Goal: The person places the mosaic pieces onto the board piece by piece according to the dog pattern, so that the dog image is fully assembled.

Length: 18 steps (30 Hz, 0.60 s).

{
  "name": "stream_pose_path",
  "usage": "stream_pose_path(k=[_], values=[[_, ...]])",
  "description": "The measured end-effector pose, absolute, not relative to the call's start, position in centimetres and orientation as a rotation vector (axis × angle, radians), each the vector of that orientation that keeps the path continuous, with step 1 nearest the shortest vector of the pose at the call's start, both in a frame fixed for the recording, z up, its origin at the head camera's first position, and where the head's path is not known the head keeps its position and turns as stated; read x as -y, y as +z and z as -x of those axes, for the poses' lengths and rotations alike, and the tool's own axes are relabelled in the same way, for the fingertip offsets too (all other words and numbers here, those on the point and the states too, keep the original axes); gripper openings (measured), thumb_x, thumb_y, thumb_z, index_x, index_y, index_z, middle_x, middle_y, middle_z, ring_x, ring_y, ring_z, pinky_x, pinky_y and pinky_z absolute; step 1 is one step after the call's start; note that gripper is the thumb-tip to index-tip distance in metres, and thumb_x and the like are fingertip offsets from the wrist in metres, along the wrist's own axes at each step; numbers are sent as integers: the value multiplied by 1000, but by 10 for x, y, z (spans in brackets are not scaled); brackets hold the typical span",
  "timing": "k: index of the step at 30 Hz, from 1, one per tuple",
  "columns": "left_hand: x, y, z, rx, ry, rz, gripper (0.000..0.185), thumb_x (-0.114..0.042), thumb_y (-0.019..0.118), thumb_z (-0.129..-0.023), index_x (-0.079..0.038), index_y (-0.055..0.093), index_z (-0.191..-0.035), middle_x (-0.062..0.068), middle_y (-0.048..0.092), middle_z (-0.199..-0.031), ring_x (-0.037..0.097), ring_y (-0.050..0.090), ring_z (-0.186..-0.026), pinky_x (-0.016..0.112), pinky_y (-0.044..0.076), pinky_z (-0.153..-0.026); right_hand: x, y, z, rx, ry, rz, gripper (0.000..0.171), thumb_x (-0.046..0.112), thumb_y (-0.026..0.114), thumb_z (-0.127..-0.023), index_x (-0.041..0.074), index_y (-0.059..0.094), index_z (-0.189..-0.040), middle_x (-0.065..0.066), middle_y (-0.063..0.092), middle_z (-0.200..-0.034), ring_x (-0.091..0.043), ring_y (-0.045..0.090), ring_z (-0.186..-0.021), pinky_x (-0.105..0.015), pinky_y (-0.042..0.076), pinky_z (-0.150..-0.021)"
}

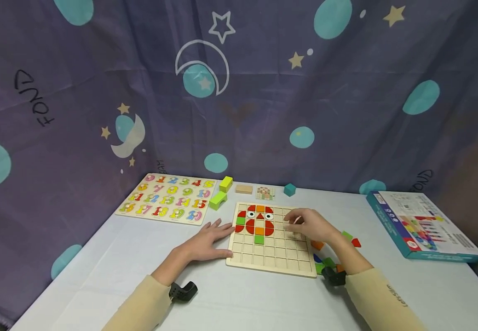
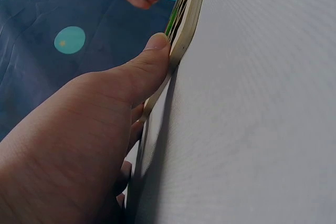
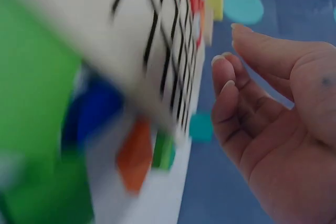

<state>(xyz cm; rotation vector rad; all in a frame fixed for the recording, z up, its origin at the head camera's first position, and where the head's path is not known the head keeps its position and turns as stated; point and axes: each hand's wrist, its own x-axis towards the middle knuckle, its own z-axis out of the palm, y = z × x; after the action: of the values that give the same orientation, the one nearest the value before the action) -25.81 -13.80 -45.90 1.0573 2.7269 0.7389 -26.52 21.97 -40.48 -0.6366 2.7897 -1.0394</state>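
Note:
A wooden grid board (image 1: 282, 264) lies on the white table with flat coloured pieces set in its upper left cells. Among them are red quarter-round pieces (image 1: 269, 228), two eye pieces (image 1: 269, 216), some orange squares and a green square (image 1: 259, 239) at the bottom. My left hand (image 1: 203, 241) rests at the board's left side, its thumb (image 2: 152, 56) touching the edge and its fingers extended. Over the board's upper right cells is my right hand (image 1: 310, 224), fingers bent and a gap between thumb and fingertips. Nothing shows between them in the right wrist view.
Loose orange (image 1: 317, 245), green (image 1: 347, 236), blue and red (image 1: 356, 242) pieces lie right of the board, partly under the right forearm. Behind stand yellow (image 1: 226, 184) and green (image 1: 218, 201) blocks, a pattern card (image 1: 265, 193) and a teal block (image 1: 290, 190). A number puzzle (image 1: 172, 219) is left, a box (image 1: 429, 225) right.

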Motion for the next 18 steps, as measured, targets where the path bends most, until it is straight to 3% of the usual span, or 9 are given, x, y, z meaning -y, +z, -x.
stream_pose_path(k=[7,18], values=[[139,-459,257,-2724,751,-1061,79,-57,67,-92,-15,44,-155,4,35,-161,37,14,-152,60,9,-119,-260,-406,267,-2846,-965,477,18,4,71,-92,-3,69,-109,-8,63,-95,-23,58,-83,-35,53,-71],[139,-459,258,-2721,753,-1061,79,-57,67,-92,-16,44,-155,4,35,-161,36,14,-152,59,9,-119,-273,-420,276,-2828,-806,334,22,3,74,-89,-2,69,-110,-8,63,-99,-27,55,-92,-48,51,-89]])
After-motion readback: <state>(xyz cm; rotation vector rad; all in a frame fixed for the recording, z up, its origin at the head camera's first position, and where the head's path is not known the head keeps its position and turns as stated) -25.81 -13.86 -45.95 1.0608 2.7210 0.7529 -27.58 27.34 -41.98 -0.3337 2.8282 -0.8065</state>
